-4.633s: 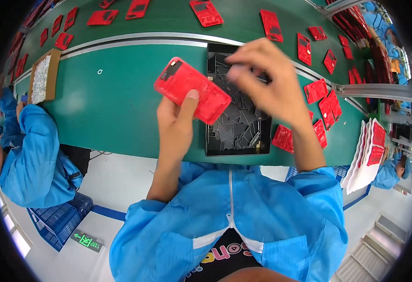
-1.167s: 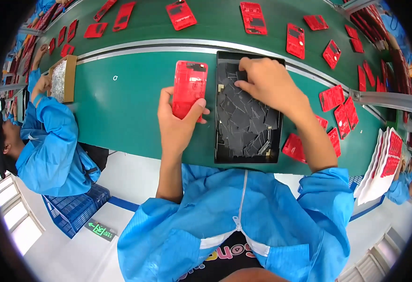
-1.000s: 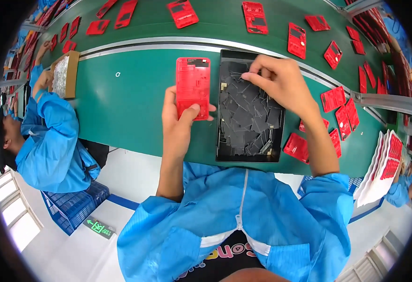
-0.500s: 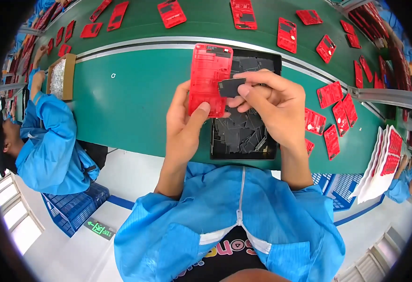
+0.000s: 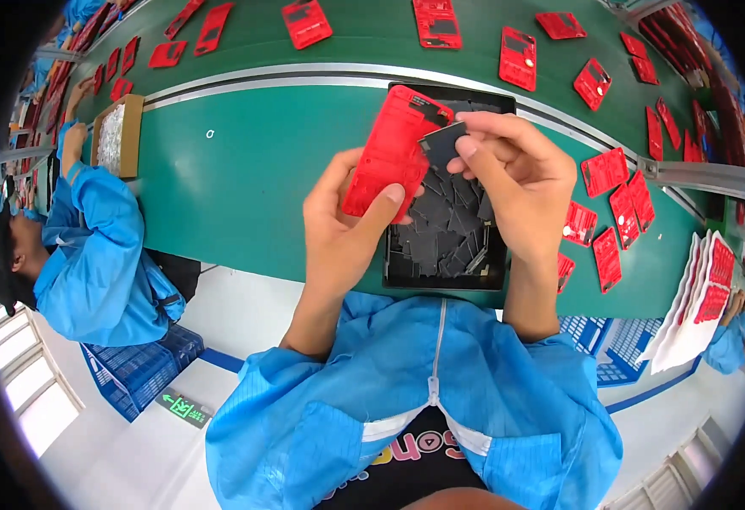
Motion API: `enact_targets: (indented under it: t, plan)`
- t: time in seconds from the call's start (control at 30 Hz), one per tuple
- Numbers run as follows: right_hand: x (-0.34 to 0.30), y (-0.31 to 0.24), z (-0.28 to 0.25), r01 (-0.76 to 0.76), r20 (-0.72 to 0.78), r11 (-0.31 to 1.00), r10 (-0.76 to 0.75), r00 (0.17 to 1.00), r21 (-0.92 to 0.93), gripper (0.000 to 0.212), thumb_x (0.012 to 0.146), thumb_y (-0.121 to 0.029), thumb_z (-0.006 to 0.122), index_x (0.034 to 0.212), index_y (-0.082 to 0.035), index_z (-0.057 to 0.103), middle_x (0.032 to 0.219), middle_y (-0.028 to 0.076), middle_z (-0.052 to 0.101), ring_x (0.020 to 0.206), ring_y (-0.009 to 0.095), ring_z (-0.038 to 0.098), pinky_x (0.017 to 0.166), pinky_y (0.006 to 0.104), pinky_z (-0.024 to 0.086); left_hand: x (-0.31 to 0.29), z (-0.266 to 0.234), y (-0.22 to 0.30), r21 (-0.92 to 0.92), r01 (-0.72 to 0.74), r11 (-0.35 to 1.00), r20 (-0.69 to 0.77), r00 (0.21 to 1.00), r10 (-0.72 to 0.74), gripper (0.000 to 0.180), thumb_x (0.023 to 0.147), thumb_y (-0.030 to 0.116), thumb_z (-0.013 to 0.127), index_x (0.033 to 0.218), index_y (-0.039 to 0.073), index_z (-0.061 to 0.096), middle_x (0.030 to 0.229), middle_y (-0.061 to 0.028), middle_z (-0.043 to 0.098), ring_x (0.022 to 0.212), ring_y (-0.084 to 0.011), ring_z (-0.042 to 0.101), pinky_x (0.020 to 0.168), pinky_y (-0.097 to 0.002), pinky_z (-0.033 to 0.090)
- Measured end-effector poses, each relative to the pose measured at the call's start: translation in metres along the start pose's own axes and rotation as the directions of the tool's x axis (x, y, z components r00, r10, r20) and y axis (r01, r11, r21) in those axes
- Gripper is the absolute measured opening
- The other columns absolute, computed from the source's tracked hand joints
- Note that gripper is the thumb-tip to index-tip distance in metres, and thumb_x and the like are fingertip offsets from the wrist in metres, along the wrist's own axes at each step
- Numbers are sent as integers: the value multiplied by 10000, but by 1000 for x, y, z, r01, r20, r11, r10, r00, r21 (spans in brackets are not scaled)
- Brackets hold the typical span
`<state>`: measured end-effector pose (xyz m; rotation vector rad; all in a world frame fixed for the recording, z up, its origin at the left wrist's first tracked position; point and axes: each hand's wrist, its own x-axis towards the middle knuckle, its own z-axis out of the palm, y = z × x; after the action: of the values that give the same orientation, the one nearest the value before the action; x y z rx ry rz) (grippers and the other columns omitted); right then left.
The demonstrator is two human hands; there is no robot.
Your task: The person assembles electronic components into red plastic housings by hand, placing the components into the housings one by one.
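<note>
My left hand [image 5: 351,208] is closed on a red plastic phone back cover [image 5: 387,157], thumb across its lower part. The cover leans to the right, its moulded inner side showing, with a dark strip at the top. Between thumb and fingers, my right hand [image 5: 521,174] pinches a thin dark grey rectangular sheet [image 5: 443,144] close to the cover's right edge; whether the two touch I cannot tell. Beneath both hands stands a black tray [image 5: 398,276] holding many loose dark sheets [image 5: 440,225] of the same kind, partly hidden by my hands.
Red covers [image 5: 606,174] lie to the right on the green table [image 5: 245,187]. Beyond a metal rail, more covers [image 5: 307,23] lie on a green belt [image 5: 364,42]. A cardboard box [image 5: 132,136] and a co-worker in blue [image 5: 92,246] are at left; white stacked trays [image 5: 687,297] stand right.
The red cover has tilted to the right in my left hand. My right hand has moved slightly right and up with the dark sheet, which is now more steeply angled.
</note>
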<state>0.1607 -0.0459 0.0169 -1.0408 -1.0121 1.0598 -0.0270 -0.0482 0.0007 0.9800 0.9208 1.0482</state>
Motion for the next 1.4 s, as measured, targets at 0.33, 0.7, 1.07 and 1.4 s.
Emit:
enact_targets:
  t: [0.33,0.7,1.07,1.4]
  plan:
    - [-3,3,-8,16,-80,1000,-16,997,6,179,905,83,691,1084,72,699,937,101,730,802,129,715,725,233,568,4,-2,-4,84,-3,996,-44,999,6,363,913,-22,688,1261,-62,594,1026,-140,733,917,-180,728,673,-259,560]
    - [-6,5,-7,81,-82,996,-85,993,-43,178,878,103,705,1046,49,728,926,70,704,792,111,702,700,208,547,1,2,-2,54,22,998,-26,999,-21,394,899,-46,693,1277,-68,584,1027,-145,732,919,-179,725,703,-261,568]
    - [-13,8,-6,171,77,956,-157,985,-237,194,844,133,719,1018,47,728,933,84,685,804,109,680,674,205,525,1,-16,0,146,-152,977,-108,980,169,294,921,-52,672,1211,-71,630,1130,-138,718,1022,-191,699,892,-321,554]
    - [-27,14,16,-98,-37,995,99,994,25,134,887,101,706,1016,64,711,951,86,681,818,158,750,630,219,570,1,-1,3,-360,37,932,-16,999,-46,406,1019,-3,529,1416,-73,487,1307,-181,647,1214,-262,634,1018,-439,534]
